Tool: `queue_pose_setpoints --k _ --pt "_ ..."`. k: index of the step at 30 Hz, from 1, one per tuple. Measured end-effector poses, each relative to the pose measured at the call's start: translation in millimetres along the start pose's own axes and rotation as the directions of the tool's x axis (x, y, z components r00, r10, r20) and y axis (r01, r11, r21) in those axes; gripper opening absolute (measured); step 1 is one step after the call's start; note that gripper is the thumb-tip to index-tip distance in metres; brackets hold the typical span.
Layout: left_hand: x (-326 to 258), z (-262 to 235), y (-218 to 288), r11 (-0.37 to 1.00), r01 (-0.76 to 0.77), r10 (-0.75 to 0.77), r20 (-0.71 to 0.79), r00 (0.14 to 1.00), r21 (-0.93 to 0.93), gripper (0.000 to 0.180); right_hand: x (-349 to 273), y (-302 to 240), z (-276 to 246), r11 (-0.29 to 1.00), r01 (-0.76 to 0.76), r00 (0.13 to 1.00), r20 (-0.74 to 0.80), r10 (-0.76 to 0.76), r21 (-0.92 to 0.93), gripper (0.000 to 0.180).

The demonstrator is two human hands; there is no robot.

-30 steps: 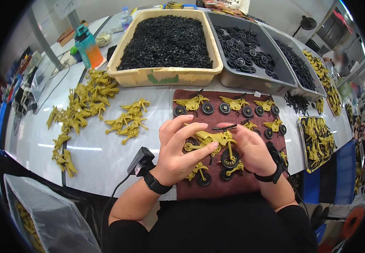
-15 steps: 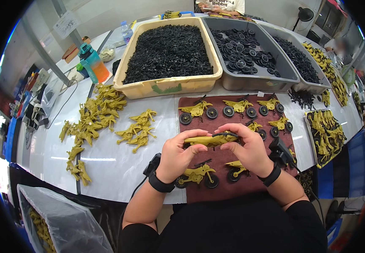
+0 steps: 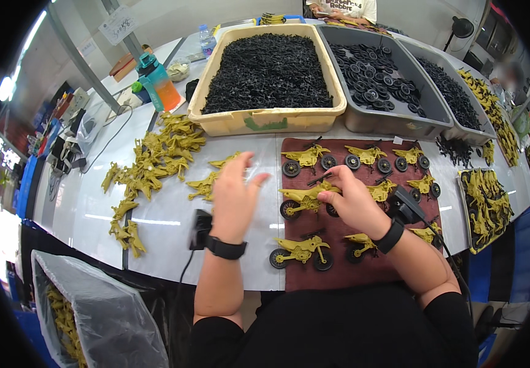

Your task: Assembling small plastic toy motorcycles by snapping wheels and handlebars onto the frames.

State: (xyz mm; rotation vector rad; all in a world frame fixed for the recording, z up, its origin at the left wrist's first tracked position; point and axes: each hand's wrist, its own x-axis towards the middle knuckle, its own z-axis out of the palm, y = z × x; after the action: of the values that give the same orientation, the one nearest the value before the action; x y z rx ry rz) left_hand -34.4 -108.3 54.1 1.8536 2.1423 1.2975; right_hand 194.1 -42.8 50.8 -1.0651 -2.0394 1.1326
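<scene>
My right hand (image 3: 358,205) pinches the front end of a yellow toy motorcycle (image 3: 300,195) with a black handlebar, low over the dark red cloth (image 3: 314,279). Black wheels show just below that body; whether they touch it I cannot tell. Off the cloth to the left, my left hand (image 3: 234,199) is raised, empty, its fingers apart. It partly covers a few loose yellow motorcycle bodies (image 3: 202,186). More yellow motorcycles lie in rows on the cloth beside black wheels, such as one (image 3: 303,248) near the front and one (image 3: 308,156) at the back.
A cream tub (image 3: 265,121) of small black parts stands behind the cloth, beside a grey tub (image 3: 393,126) of black wheels. Yellow bodies (image 3: 157,153) are heaped at left, near a teal-and-orange bottle (image 3: 159,86). A filled tray (image 3: 485,205) lies at right. Another person (image 3: 344,9) sits opposite.
My hands have separated. The right one has lowered the yellow motorcycle to the cloth's left side; the left one has let go and moved left, opening. The whole view has shifted slightly.
</scene>
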Motion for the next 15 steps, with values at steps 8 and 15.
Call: queue_pose_setpoints --k 8,15 --pt "-5.4 -61.6 -77.1 0.809 0.173 -0.322 0.177 0.930 0.562 0.039 4.3 4.1 10.9 0.905 0.187 0.981 0.121 -0.151 -0.381 0.031" --pt "3.6 -59.3 -87.4 0.766 0.244 -0.512 0.334 0.792 0.595 0.045 -4.6 -21.2 -33.4 0.968 0.112 0.993 -0.015 -0.119 -0.223 0.027"
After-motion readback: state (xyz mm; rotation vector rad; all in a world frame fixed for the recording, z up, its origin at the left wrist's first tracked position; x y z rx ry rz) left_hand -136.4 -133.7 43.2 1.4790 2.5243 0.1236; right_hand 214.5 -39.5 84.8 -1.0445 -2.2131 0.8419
